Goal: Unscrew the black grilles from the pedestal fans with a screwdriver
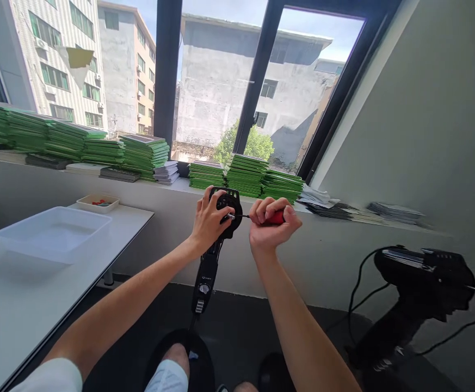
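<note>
Upright before me stands a black pedestal fan without blades; its round head (236,222) tops a column with a knob (203,288). Curled over the left side of that head is my left hand (209,220), closed, with the thumb by a short silver shaft at the centre. In my closed right hand (272,226) I grip a screwdriver (275,218) by its red handle. Its thin blade points left to the front of the fan head, close to the left thumb. Exactly where the tip touches cannot be made out.
A second black fan head (425,275) with loose cables stands at the right. On the left table (0,321) sit a clear plastic bin (49,247) and a small tray (115,204) holding orange-red pieces. Stacks of green booklets (245,177) line the windowsill.
</note>
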Motion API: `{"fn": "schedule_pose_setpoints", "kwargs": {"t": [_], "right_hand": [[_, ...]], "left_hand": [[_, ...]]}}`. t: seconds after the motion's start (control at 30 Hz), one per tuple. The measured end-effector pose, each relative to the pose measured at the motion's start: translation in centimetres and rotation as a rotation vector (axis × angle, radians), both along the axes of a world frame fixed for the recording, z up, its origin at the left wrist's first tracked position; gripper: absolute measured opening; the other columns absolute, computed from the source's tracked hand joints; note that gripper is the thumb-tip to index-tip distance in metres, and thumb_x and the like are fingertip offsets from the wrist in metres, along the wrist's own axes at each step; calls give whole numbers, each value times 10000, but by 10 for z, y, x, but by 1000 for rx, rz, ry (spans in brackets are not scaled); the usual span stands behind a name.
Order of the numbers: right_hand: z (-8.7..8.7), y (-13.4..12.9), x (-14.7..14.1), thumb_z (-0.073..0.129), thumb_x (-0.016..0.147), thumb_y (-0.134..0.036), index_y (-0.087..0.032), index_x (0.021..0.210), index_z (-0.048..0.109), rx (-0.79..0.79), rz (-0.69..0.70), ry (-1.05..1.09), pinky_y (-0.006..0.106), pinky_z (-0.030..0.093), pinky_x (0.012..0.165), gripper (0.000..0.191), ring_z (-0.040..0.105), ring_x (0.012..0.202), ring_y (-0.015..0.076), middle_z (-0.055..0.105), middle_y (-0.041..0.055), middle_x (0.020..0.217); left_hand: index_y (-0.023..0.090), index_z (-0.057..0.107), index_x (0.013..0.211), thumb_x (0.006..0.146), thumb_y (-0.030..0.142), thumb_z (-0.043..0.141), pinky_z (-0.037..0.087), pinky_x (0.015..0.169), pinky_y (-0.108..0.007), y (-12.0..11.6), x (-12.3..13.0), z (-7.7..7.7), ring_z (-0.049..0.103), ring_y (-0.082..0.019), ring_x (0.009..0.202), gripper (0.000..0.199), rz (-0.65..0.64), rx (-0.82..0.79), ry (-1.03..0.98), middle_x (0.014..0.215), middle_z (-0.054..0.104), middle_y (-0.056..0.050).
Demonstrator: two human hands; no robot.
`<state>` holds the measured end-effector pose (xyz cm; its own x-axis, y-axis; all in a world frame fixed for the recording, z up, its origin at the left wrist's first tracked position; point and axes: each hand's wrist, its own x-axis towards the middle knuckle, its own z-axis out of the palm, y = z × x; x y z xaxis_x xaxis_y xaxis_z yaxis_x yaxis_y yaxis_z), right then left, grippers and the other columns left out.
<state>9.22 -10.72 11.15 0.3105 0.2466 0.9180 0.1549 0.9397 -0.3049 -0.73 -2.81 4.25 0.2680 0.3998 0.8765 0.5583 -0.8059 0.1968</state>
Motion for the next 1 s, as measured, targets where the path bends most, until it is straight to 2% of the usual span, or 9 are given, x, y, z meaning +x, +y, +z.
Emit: {"fn": "schedule_pose_setpoints", "kwargs": {"t": [0.1,0.2,0.33,0.43,0.53,0.67,0.77,0.93,1.0], "right_hand": [[-11,-9,5,463,1017,-448,-239,785,568,-22,-160,-113,309,460,606,330,581,634,157,567,-3,675],[-12,-30,20,520,1024,-402,-222,990,658,-114,-376,-369,339,508,772,230,668,893,191,697,80,1002],[4,-65,37,407,1064,-400,-208,1193,580,-309,-921,-889,288,443,634,289,673,868,189,705,109,1165],[19,-85,36,351,1071,-458,-186,1228,571,-479,-1246,-1124,282,283,499,383,630,640,192,737,98,941],[30,-94,29,303,1036,-641,-184,964,640,-650,-1494,-1225,286,196,501,573,567,506,211,589,58,559],[36,-93,23,436,1030,-518,-199,1006,603,-739,-1316,-1265,270,248,545,360,611,556,203,651,34,623],[39,-91,21,513,999,-351,-196,1213,513,-770,-1128,-1275,260,306,585,264,665,635,197,735,26,798],[42,-94,9,338,1070,-507,-189,1020,572,-832,-1410,-1226,303,222,536,398,701,683,262,687,80,680],[43,-96,5,385,1063,-464,-199,1097,556,-813,-1309,-1236,297,242,546,317,705,702,237,719,56,749]], "left_hand": [[300,769,1064,958,301,664,425,1118,-551,2,-2,0,251,-389,1541,150,12,-18,4,1524,484,-84],[292,769,1063,972,304,643,419,1123,-571,2,-3,0,241,-401,1545,156,20,-23,14,1530,479,-94],[283,759,1066,964,290,659,424,1131,-568,1,-2,0,241,-402,1550,143,3,-16,14,1530,479,-96],[269,729,1119,927,273,716,432,1147,-556,2,-1,-1,276,-390,1543,193,-14,-15,-21,1544,457,-112],[260,680,1180,861,300,804,452,1152,-548,7,0,-1,313,-380,1535,345,-58,-17,-62,1637,330,-132],[219,528,1344,722,335,916,543,1058,-526,17,-2,3,403,-405,1489,742,-74,-139,-126,1697,206,-203],[230,374,1505,734,353,896,573,1000,-501,19,-4,5,529,-401,1398,940,-81,-271,-115,1639,352,-219],[272,345,1549,802,437,822,586,912,-443,9,-5,2,660,-367,1219,902,-33,-334,-99,1402,607,-142],[266,373,1535,809,460,807,582,895,-429,5,-5,0,662,-365,1204,867,-10,-330,-83,1382,611,-134]]}}
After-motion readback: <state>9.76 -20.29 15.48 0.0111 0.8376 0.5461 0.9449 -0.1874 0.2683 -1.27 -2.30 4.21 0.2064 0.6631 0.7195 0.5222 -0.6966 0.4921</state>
